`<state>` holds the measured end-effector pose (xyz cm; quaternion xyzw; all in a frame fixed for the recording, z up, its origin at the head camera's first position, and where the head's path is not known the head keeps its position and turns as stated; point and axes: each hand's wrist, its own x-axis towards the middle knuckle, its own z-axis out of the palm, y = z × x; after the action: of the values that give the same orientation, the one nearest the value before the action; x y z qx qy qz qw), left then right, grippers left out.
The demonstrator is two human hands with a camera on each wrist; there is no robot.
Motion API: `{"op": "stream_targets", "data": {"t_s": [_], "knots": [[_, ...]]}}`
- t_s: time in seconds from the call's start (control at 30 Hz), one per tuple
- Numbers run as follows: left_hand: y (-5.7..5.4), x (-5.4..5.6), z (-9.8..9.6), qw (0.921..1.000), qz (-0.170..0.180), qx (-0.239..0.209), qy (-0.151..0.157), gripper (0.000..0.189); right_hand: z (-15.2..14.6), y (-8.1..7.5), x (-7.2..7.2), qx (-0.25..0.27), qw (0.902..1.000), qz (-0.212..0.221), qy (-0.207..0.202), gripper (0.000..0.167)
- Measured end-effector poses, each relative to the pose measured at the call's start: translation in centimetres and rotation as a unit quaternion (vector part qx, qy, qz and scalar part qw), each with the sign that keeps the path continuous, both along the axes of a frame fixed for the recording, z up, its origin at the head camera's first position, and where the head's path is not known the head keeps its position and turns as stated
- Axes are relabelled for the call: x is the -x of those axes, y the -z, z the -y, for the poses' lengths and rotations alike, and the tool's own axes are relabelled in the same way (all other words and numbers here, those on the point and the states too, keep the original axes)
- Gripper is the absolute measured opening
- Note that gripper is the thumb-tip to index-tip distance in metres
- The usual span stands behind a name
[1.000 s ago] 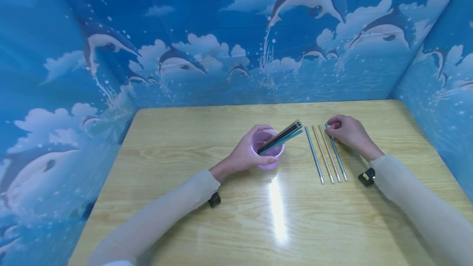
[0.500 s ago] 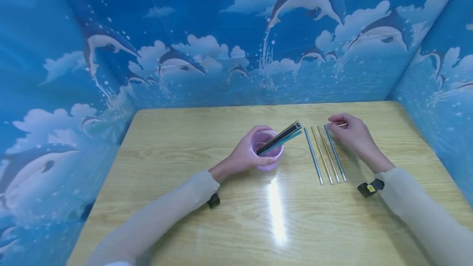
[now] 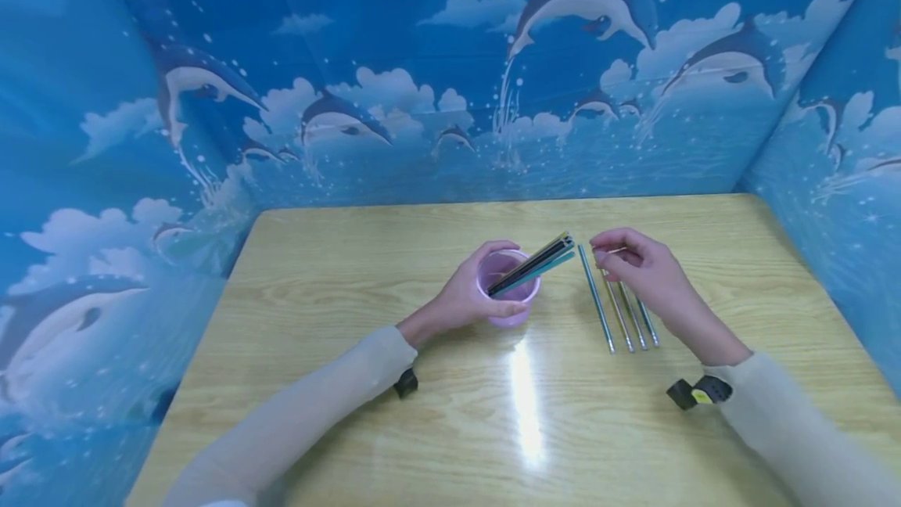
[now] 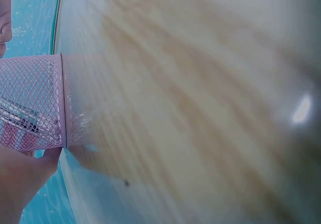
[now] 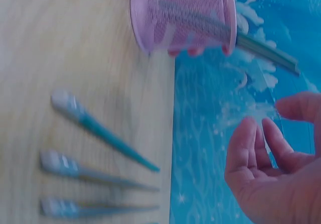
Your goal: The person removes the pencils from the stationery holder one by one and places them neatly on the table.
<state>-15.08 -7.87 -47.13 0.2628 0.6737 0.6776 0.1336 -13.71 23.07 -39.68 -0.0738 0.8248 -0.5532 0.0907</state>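
In the head view my left hand (image 3: pixel 468 284) grips a pink mesh pen cup (image 3: pixel 510 318) round its side. The cup stands on the table, with a bundle of dark, gold and teal pencils (image 3: pixel 538 263) leaning out to the right. To the right of it several pencils lie side by side, eraser ends toward me, a blue one (image 3: pixel 597 300) leftmost. Above their far ends hovers my right hand (image 3: pixel 651 268), partly covering them. The right wrist view shows this hand (image 5: pixel 281 169) with loosely bent fingers, thumb apart, holding nothing.
The wooden table (image 3: pixel 338 257) has a glossy light reflection (image 3: pixel 526 405) in front of the cup. A blue dolphin-print curtain (image 3: pixel 394 124) closes off the back and both sides. Black wrist cameras (image 3: pixel 700 395) sit under the sleeves.
My right hand has moved left, from the rightmost pencil's far end across the tops of the lying pencils. The left hand and the cup have stayed in place.
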Motion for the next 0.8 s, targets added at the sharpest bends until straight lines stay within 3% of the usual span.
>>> {"op": "stream_targets", "data": {"t_s": [0.27, 0.5, 0.8], "knots": [[-0.1, 0.0, -0.2, 1.0, -0.004, 0.004, 0.0, 0.092, 2.6, 0.3, -1.5, 0.022, 0.9991, 0.022, -0.028, 0.043], [-0.1, -0.1, 0.0, 1.0, -0.002, 0.007, -0.006, 0.091, 4.3, 0.5, -1.7, 0.058, 0.9981, 0.016, -0.012, 0.031], [0.0, -0.1, -0.1, 1.0, -0.006, 0.002, -0.002, 0.09, 4.6, 0.5, -1.9, 0.082, 0.9964, -0.003, 0.019, 0.031]]}}
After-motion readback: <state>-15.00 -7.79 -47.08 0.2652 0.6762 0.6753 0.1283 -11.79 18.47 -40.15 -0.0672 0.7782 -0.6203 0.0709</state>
